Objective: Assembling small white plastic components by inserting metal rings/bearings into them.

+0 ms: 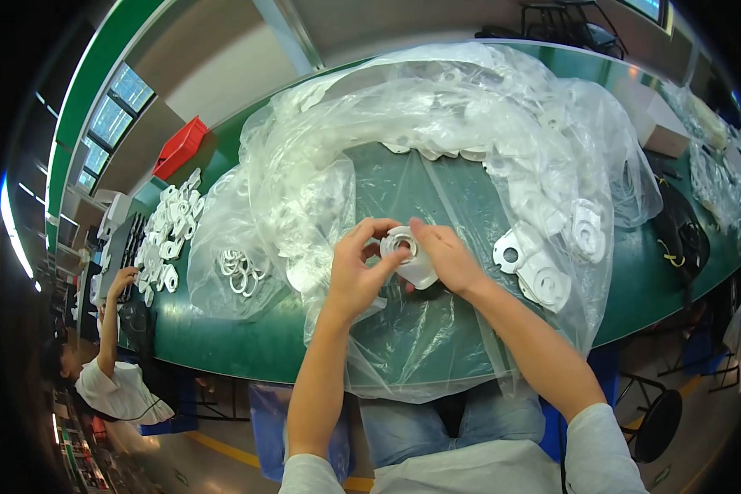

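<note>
A white plastic part with a round ring (407,255) sits at centre, pinched between the left hand (356,272) and right hand (446,257) above the clear plastic sheet (436,148); loose white rings (240,270) lie at nine o'clock on the green worktop (642,288).

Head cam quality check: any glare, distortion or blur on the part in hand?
Head view: strong fisheye, the green table edge bows and corners go black. Glare streaks on the clear plastic sheet. The white plastic part held between left hand and right hand is bright, detail washed out; no marked motion blur.
</note>
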Tool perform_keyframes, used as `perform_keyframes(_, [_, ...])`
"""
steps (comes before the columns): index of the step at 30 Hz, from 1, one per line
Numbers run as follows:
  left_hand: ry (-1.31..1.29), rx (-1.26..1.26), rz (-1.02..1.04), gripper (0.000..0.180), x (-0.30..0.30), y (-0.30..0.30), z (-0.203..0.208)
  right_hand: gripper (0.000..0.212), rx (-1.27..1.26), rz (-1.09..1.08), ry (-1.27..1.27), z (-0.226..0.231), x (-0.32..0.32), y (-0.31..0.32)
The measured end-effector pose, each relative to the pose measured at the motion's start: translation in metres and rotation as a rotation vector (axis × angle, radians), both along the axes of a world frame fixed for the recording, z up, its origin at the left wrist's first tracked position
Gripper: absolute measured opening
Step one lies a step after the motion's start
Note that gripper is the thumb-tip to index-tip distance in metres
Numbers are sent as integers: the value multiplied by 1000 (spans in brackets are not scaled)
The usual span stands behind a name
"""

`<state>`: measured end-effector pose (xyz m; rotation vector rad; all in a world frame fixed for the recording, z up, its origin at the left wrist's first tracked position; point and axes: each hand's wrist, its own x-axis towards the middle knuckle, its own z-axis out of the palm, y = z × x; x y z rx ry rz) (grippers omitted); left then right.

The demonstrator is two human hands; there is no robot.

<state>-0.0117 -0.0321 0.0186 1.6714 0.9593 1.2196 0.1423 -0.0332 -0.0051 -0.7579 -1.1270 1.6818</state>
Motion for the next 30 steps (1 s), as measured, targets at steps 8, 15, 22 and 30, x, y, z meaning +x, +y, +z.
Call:
perform_keyframes(8, [-26,-267,-78,20,-18,9,-2,26,-27,104,-8,4,8,5])
perform_keyframes(15, [-91,-244,-171,38,-13,5,-11,35,90,43,-111,5,13,7])
perform_keyframes(22, [-192,-222,-102,36,8,-1,-13,30,156,-42,-184,3,15,6])
perform_keyframes(30, [-264,-208,-168,22,-16,-2,-13,27,168,40,-396,21,7,-2])
